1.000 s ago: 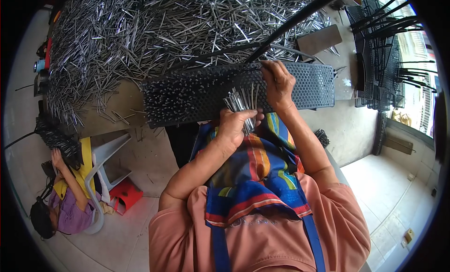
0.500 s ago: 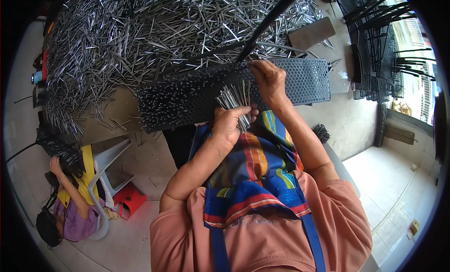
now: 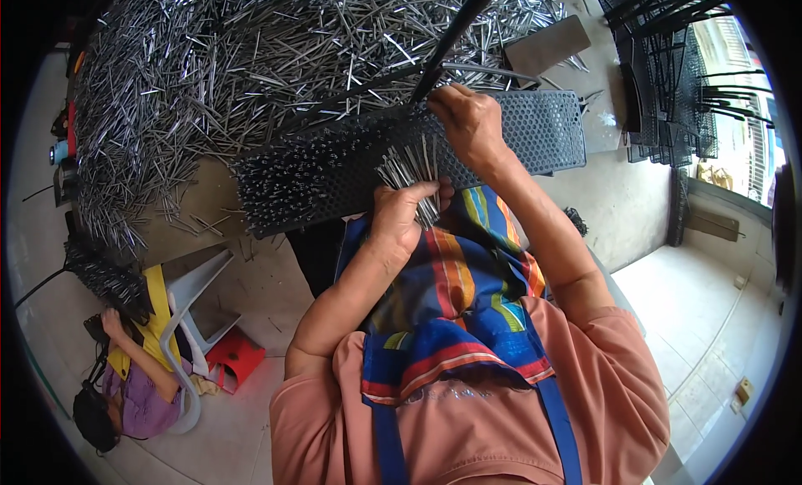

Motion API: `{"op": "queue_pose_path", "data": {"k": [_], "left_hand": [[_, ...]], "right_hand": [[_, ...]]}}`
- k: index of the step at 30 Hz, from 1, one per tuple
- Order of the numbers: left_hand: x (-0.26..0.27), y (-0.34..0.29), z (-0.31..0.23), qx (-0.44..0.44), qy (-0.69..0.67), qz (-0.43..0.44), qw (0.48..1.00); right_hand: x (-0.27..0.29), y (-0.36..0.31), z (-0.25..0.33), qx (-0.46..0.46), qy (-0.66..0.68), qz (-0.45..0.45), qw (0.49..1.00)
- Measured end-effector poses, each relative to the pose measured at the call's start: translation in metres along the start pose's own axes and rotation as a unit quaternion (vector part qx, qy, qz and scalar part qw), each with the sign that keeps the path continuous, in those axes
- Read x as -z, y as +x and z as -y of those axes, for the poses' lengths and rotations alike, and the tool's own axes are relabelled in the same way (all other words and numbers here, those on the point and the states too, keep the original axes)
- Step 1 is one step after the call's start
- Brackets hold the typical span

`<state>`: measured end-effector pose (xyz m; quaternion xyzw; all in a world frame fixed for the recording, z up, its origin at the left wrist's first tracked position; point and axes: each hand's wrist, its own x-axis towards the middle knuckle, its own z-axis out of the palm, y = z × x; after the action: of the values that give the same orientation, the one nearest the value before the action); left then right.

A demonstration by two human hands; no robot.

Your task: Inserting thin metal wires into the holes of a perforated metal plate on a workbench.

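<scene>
Right hand (image 3: pixel 470 127) moved left along perforated panel (image 3: pixel 535 137), fingertips now closer to dark rod (image 3: pixel 455 38). Strips (image 3: pixel 405 163) in left hand (image 3: pixel 396 218) lean slightly more to left. Co-worker's hand (image 3: pixel 112 324) dropped lower beside black bristly bundle (image 3: pixel 104 272). Whole view shifted: panel sits farther left, higher in it.

A salmon-pink shirt (image 3: pixel 476 431) is worn, its loose sleeves (image 3: pixel 622 364) cut short above the elbows. It is partly covered by a blue apron (image 3: pixel 455 272), striped in red, orange and green, to which two plain blue straps (image 3: pixel 389 445) are joined.
</scene>
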<state>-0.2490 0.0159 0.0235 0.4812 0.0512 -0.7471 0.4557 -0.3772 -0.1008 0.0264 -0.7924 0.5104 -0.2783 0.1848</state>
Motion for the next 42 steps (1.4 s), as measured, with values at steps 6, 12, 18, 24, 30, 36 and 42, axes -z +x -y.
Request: {"op": "queue_pose_path", "data": {"k": [6, 12, 18, 24, 30, 36, 42], "left_hand": [[-0.001, 0.002, 0.000, -0.017, 0.011, 0.002, 1.000], [-0.006, 0.001, 0.001, -0.013, 0.012, 0.005, 1.000], [-0.004, 0.001, 0.001, -0.018, 0.008, 0.017, 1.000], [-0.004, 0.003, 0.007, -0.025, 0.074, 0.059, 0.995], [-0.008, -0.002, 0.004, -0.040, 0.113, -0.001, 0.993], [-0.011, 0.004, 0.006, -0.038, 0.093, 0.013, 0.995], [-0.013, 0.004, 0.006, -0.040, 0.068, -0.005, 0.997]], "right_hand": [[0.008, 0.003, -0.001, -0.010, -0.065, 0.045, 0.997], [-0.004, -0.002, -0.005, 0.024, -0.089, 0.054, 0.994], [0.023, -0.021, -0.009, -0.139, 0.117, 0.089, 0.979], [0.030, -0.044, 0.000, -0.346, 0.425, 0.206, 0.810], [0.029, -0.028, -0.013, -0.227, 0.465, -0.135, 0.845], [0.006, -0.020, -0.024, -0.057, 0.301, -0.127, 0.943], [-0.001, -0.021, -0.015, -0.050, 0.148, -0.080, 0.984]]}}
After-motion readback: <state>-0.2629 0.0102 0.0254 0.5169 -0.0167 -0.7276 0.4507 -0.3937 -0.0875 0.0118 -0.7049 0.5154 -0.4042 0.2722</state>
